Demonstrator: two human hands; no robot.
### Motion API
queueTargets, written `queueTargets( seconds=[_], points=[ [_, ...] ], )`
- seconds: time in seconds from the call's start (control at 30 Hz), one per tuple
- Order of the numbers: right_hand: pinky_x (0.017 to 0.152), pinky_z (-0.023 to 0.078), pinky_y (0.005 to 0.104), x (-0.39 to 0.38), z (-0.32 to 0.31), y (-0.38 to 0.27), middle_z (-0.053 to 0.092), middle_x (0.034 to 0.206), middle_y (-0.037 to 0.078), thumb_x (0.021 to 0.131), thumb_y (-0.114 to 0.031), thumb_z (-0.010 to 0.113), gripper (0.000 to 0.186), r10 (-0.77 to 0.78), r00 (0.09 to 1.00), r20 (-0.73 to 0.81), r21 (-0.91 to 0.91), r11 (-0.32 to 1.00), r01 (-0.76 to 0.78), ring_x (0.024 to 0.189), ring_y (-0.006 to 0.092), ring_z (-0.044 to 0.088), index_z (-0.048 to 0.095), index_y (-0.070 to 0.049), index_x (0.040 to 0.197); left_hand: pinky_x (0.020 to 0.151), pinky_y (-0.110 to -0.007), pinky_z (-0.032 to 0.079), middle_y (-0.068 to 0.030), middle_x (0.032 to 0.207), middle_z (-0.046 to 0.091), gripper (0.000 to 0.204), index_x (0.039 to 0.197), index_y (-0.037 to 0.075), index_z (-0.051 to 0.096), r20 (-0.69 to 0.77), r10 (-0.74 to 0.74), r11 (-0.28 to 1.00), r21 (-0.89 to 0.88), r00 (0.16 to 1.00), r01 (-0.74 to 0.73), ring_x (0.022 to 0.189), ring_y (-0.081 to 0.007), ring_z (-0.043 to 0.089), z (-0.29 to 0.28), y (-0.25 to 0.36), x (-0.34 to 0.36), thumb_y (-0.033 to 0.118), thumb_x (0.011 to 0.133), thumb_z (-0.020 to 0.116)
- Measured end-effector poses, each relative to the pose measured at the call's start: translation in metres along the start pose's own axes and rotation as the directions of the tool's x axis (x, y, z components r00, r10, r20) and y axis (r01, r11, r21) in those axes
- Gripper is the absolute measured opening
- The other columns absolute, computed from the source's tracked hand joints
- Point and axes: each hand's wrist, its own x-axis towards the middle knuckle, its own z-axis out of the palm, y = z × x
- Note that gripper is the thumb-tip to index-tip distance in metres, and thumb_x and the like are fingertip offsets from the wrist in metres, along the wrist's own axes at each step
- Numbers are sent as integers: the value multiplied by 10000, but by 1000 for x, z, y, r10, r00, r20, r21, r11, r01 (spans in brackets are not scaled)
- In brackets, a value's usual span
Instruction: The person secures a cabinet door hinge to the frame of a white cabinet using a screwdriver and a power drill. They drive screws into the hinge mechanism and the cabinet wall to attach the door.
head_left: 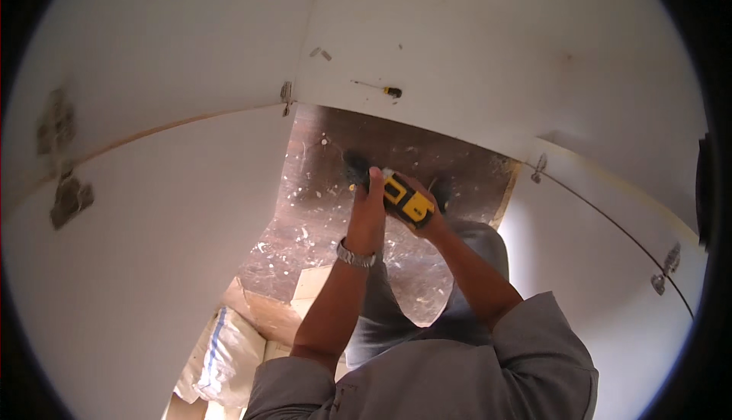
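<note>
A yellow-and-black cordless drill (408, 199) is held low over the floor, between my knees and the cabinet. My right hand (428, 220) is wrapped round it from the right, its fingers mostly hidden by the tool. My left hand (371, 200), with a metal watch (356, 254) on the wrist, closes at the drill's front end, thumb up. Its other fingers are hidden, as is any bit in the drill. Ahead, a screwdriver (392, 92) with a black-and-yellow handle lies on the white cabinet panel (457, 61).
White doors flank me, the left door (175, 214) and the right door (595, 260), on metal hinges such as the far-right hinge (667, 267). Small pieces (321, 54) lie on the panel. The brown floor (305, 214) is paint-spotted. A white sack (232, 355) sits behind at lower left.
</note>
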Motion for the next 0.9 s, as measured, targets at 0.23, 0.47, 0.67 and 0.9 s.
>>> queueTargets(
  seconds=[0.23, 0.47, 0.67, 0.9],
  points=[
    [761, 508, 296, 65, 18, 89, 666, 963, 40, 738, -43, 759, 357, 523, 850, -66, 474, 766, -435, 884, 141, 617, 625, -34, 1069, 876, -356, 432, -93, 1053, 586, 550, 1132, 41, 525, 25, -13, 996, 86, 1000, 11, 1002, -198, 546, -59, 28, 151, 545, 950, 402],
    [721, 493, 289, 104, 13, 177, 657, 900, 47, 721, -17, 734, 309, 489, 869, 79, 670, 619, -409, 790, 148, 606, 636, -27, 1014, 877, -403, 463, -88, 930, 605, 266, 1007, 39, 523, -14, 460, 809, -407, 888, -425, 972, -228, 563, -67, 27, 256, 269, 1005, 391],
    [632, 457, 296, 132, 15, 211, 612, 804, 42, 748, -33, 726, 280, 244, 954, 175, 730, 617, -292, 679, 138, 538, 625, -1, 1007, 884, -417, 470, -81, 926, 606, 247, 945, 31, 539, -105, 609, 688, -423, 786, -589, 930, -243, 581, -79, 24, 287, 242, 994, 421],
    [641, 488, 293, 164, 13, 251, 649, 837, 49, 707, -38, 735, 251, 286, 949, 137, 773, 568, -282, 689, 142, 586, 642, -29, 939, 904, -416, 473, -104, 952, 610, 290, 965, 18, 557, -53, 562, 738, -418, 826, -529, 962, -250, 582, -85, 23, 331, 270, 995, 418]
  ],
)
